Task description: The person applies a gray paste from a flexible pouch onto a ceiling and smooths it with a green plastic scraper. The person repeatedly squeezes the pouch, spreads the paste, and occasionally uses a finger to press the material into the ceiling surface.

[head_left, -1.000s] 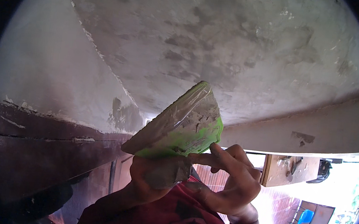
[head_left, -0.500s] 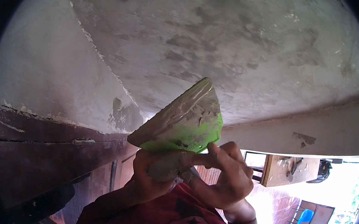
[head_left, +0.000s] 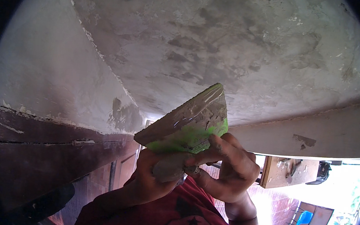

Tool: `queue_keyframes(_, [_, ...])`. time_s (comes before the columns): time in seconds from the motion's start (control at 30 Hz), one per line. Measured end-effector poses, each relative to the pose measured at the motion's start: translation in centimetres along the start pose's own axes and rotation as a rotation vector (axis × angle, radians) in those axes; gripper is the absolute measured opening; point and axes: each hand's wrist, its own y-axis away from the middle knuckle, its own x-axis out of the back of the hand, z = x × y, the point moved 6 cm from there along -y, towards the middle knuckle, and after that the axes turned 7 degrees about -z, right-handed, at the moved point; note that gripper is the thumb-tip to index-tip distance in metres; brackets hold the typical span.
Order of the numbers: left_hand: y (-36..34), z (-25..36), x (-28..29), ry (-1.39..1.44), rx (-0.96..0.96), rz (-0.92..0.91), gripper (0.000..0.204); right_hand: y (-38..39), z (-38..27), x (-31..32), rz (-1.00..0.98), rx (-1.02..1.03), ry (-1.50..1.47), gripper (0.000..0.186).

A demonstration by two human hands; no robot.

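A wide green plastic putty spreader point(head_left: 188, 120) is tilted up in front of me, its long edge slanting from low left to high right. Wet grey putty covers most of its face; bright green shows near its lower side. My left hand point(head_left: 150, 177) grips it from below, and a smooth grey patch, putty or a smeared thumb, lies over that grip. Bent fingers of my right hand point(head_left: 237, 172) meet the spreader's lower right side. Between that hand's index finger and thumb is a small grey bit I cannot name for sure.
Overhead stretches a patchy grey plastered ceiling point(head_left: 255, 46). A plastered wall point(head_left: 58, 74) and dark brown woodwork point(head_left: 55, 148) stand at left. To the right are a wooden board point(head_left: 287, 172) with tools on it, a blue chair point(head_left: 304, 218) and a bright opening.
The spreader and both hands have shifted slightly right. My right index finger has moved in over the spreader's lower edge, and the thumb has drawn closer to it.
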Motion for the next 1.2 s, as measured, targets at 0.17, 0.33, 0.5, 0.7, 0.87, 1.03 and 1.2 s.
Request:
queue_keyframes(0.17, [0.3, -0.2, -0.1, 0.084, 0.194, 0.094, 0.035, -0.2, 0.3, 0.2, 0.012, -0.060, -0.066, 0.067])
queue_keyframes(0.33, [0.3, -0.6, -0.1, 0.057, 0.184, -0.028, 0.054, -0.7, -0.8, 0.5, -0.038, -0.015, 0.078, 0.066])
queue_keyframes(0.5, [1.0, -0.7, -0.1, 0.066, 0.223, 0.063, 0.045, -0.6, -1.1, 0.4, -0.027, 0.050, 0.152, 0.064])
queue_keyframes(0.7, [0.2, -0.7, -0.7, 0.128, 0.253, -0.008, 0.047, -0.3, -0.5, 0.4, -0.004, 0.088, 0.124, 0.062])
queue_keyframes(0.87, [-0.9, -0.4, -0.6, 0.350, 0.305, 0.155, 0.030, -0.2, -0.1, 0.3, -0.011, -0.060, 0.014, 0.057])
queue_keyframes(1.03, [-1.3, -0.5, -0.6, 0.312, 0.357, 0.086, 0.030, 0.0, 0.4, 0.3, 0.021, -0.132, -0.036, 0.053])
queue_keyframes(1.2, [-0.6, -0.7, -0.6, 0.216, 0.336, 0.087, 0.032, 0.2, 1.0, 0.0, 0.028, -0.164, -0.100, 0.048])
